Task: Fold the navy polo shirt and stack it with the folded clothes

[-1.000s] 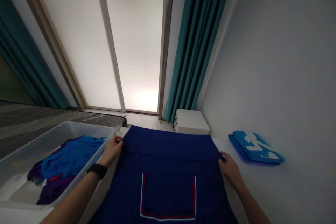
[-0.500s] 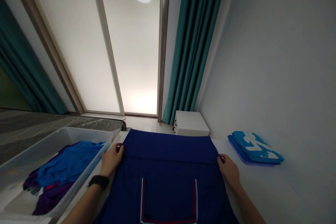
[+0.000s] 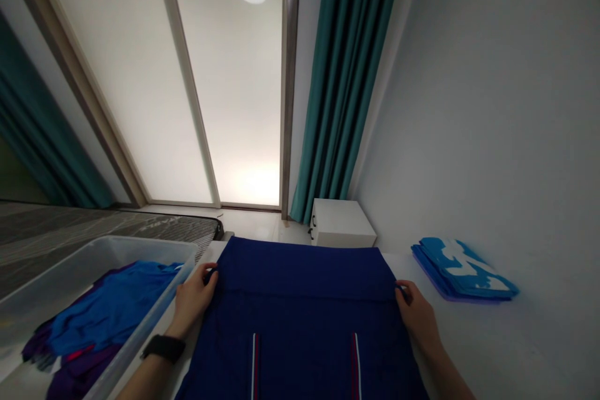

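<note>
A navy blue apron (image 3: 304,312) lies spread on the white table in front of me, its far end showing a straight edge and a crease running across between my hands. Two red and white trim stripes run down its nearer part. My left hand (image 3: 194,297), with a black watch above it on the wrist, pinches the left edge of the cloth. On the opposite side, my right hand (image 3: 416,312) pinches the right edge at about the same height. The apron's near end is cut off by the bottom of the view.
To the left stands a translucent plastic bin (image 3: 159,247) with crumpled blue and purple clothes (image 3: 112,309) in it. A stack of folded blue cloth (image 3: 464,267) rests on the table (image 3: 478,350) near the right wall. Beyond the table is a small white cabinet (image 3: 344,222).
Both hands keep their hold on the apron's edges. Hands and apron sit slightly lower in view, with the hands a little farther apart; the pocket's bottom trim has left the frame.
</note>
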Demonstrator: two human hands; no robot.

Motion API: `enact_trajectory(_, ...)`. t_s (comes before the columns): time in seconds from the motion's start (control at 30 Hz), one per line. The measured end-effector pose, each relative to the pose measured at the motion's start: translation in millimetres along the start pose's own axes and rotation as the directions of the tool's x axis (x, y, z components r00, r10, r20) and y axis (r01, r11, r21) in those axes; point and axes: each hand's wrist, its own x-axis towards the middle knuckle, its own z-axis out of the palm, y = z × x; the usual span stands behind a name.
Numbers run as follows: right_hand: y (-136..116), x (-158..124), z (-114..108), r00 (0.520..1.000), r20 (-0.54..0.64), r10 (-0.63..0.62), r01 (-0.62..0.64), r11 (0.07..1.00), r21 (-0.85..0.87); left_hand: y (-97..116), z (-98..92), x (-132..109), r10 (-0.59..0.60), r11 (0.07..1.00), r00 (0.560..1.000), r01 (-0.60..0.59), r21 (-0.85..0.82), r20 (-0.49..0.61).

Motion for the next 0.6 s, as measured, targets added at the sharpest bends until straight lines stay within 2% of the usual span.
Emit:
enact_trajectory(0.2,2,0,-2,0.998,0.031,0.061,-0.062,0.998,0.024,1,-1.7,-3,0.003,0.999,1.000,-0.003,-0.033,0.013)
enact_trajectory(0.6,15,8,1,0.994,0.098,0.041,-0.041,0.999,0.007,-1,-0.9,-3,-0.001,0.998,1.000,0.001,-0.060,0.003)
